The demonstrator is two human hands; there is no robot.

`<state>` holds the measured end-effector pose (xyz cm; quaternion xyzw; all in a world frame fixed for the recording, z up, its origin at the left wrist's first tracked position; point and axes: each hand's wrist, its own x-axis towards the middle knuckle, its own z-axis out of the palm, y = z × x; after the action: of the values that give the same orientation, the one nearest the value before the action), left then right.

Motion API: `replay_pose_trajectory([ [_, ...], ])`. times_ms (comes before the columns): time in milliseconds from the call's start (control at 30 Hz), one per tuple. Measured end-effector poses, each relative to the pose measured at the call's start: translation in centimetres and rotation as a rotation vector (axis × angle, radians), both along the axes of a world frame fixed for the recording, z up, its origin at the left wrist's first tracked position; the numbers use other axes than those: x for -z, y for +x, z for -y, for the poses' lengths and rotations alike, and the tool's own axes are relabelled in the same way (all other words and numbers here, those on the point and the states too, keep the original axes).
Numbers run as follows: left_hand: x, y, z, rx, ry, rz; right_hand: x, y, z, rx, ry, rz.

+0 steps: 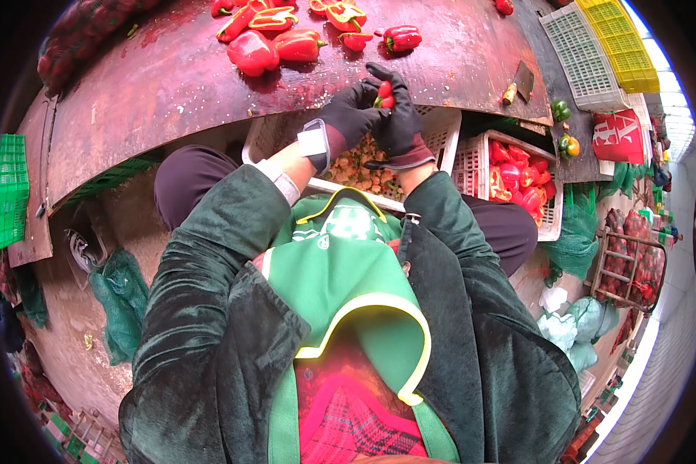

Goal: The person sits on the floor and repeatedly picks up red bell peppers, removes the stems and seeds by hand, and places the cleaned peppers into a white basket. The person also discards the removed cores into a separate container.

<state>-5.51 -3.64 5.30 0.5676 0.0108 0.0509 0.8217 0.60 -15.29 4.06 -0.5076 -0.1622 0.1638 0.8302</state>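
Both of my hands wear dark gloves and meet just over the table's near edge. My right hand (399,113) is closed around a small piece of red bell pepper (385,95) with some green at its lower end. My left hand (351,113) presses against it from the left; its fingertips are partly hidden, so its hold cannot be told. Beyond the hands, whole red bell peppers (253,53) and cut halves (272,18) lie on the reddish, wet table (168,104). Below the hands, a white plastic crate (449,136) holds many pepper cores and scraps (362,168).
A second white crate (550,223) to the right holds red pepper pieces. A cleaver (524,81) lies near the table's right end. Green peppers (561,110), stacked crates (586,58) and a red bag (617,136) are farther right. A filled net sack (87,35) rests at the upper left.
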Motion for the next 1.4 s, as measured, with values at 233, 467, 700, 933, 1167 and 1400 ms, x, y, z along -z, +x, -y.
replay_pose_trajectory([
  [233, -0.3, -0.9, -1.3, 0.279, -0.250, -0.308, 1.9, 0.0, 0.4, -0.114, -0.067, -0.137],
  [467, -0.3, -0.5, -2.3, 0.337, 0.157, -0.271, 1.8, 1.1, 1.0, -0.482, 0.143, -0.448],
  [700, -1.1, -0.8, -2.7, 0.506, 0.159, -0.311, 0.0, 0.1, 2.9, -0.482, 0.026, -0.413],
  [933, -2.4, -2.6, -1.6, 0.515, 1.050, -0.108, -8.4, 6.6, 12.2, 0.366, -2.373, 0.248],
  [1167, -3.6, -2.5, -2.5, 0.489, 1.131, -0.178, -0.4, 12.1, 1.1, 0.351, -1.250, 0.867],
  [1400, -3.3, -1.2, -4.4, 0.191, 1.059, -0.296, 2.6, 16.9, -6.0, 0.025, -1.314, 0.642],
])
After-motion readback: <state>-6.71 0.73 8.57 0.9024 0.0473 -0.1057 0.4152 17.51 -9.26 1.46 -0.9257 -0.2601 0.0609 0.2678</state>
